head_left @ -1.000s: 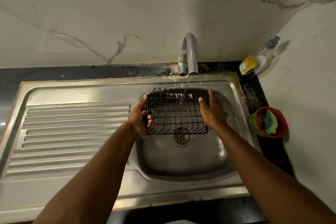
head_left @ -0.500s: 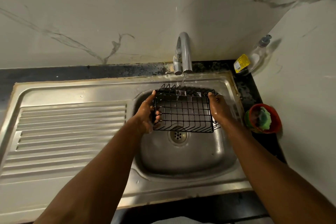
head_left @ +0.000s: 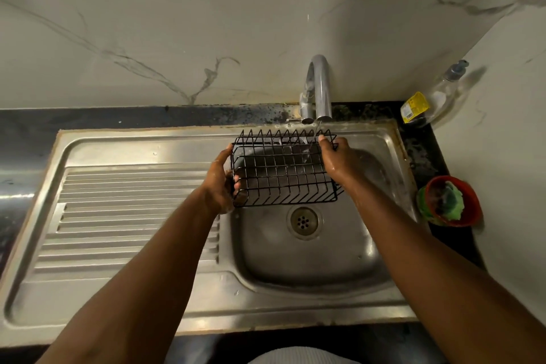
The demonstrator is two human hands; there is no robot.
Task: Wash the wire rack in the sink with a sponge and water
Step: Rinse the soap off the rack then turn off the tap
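A clear pump bottle [head_left: 440, 94] with a yellow label is leaned into the far right corner of the black countertop [head_left: 118, 120], a red tub [head_left: 476, 210] is set nearer along the right wall, and white veined wall panels [head_left: 206, 23] are seen behind a chrome tap [head_left: 320, 83].

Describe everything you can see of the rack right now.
The rack is a black rectangular basket of thin wire, with gridded floor and sides and a row of pointed peaks along its far edge. It is held over the sink basin under the tap, whose thin stream hits its far right part. The left hand grips its left end, the right hand its far right corner.
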